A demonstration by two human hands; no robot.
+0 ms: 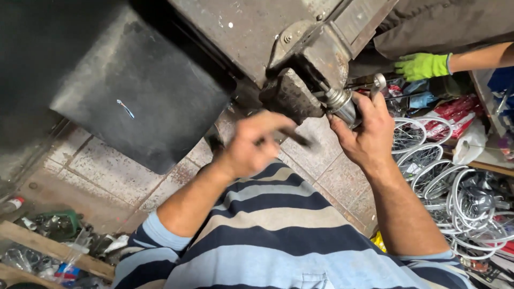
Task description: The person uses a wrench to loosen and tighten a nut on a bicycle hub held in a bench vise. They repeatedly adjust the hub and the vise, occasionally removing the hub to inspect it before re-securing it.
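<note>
A rusty bench vise (300,80) juts from the edge of a worn metal bench (235,32) and clamps a shiny metal cylindrical part (342,104). My right hand (367,131) wraps around that part, next to a small wrench (378,83) sticking up behind my fingers. My left hand (251,144) is closed on the vise's dark handle bar (297,138), which blurs with motion. My striped blue and beige shirt fills the lower view.
Another person's hand in a green glove (423,65) rests at the upper right. Several white bicycle rims (444,182) lie piled at right. A black mat (144,91) hangs at left. Clutter and wooden planks (48,246) sit on the tiled floor (107,171).
</note>
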